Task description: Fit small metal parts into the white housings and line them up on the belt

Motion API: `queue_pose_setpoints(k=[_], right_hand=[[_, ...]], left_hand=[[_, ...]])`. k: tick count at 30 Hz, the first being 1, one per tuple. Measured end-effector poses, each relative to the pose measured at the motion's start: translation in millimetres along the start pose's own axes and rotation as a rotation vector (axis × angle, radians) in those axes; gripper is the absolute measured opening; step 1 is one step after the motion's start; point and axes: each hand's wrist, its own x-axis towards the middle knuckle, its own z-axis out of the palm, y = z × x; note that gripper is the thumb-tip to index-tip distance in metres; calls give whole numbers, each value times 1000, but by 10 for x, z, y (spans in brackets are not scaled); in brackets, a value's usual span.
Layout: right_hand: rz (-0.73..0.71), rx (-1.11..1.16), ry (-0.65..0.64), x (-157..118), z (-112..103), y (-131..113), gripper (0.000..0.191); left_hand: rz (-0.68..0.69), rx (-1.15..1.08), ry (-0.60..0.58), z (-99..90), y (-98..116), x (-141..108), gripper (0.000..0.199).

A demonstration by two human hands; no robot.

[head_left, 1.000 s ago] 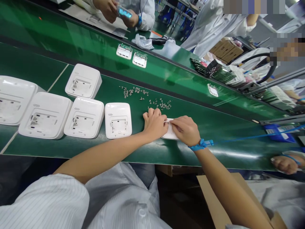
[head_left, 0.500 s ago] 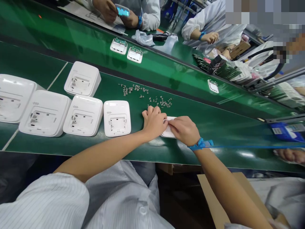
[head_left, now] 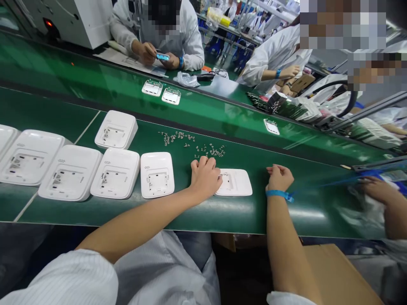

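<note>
My left hand (head_left: 206,177) rests with bent fingers on the left end of a white plastic housing (head_left: 240,182), which lies flat on the green bench. Its fingers curl over the edge, and what the fingertips hold, if anything, is hidden. To the right of the housing, apart from it, my right hand (head_left: 280,177) is raised over the bench with thumb and fingers pinched together; anything between them is too small to tell. Small metal parts (head_left: 216,150) lie scattered just beyond my left hand. Another white housing (head_left: 157,176) lies to the left of that hand.
Several more white housings (head_left: 115,174) stand at the left. Beyond them, a green conveyor (head_left: 203,106) carries white pieces with circuit boards (head_left: 171,96). People work across it. At the right edge another person's hand (head_left: 378,188) is beside a clear bag.
My right hand has moved off the white housing to the right, uncovering it. My left hand has stayed at its left end. The view has tilted upward.
</note>
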Motion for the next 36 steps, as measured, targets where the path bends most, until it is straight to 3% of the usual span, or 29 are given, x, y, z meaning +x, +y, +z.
queue_pose_setpoints(k=[7,21,28,36], right_hand=[[-32,-46,-156,-54,-27,30,24],[-106,-114,-174,-91,-29,-68,25],[-82,-105,-198,-102,-41,-117,24],[-72,-110,-230,-99,-28,-116,24]], left_hand=[[91,75,-24,37,-16,36,30],[55,44,-90,7,24,95,34],[105,122,-13,-1,23,92,34],[121,169,64,134,30,128,34]])
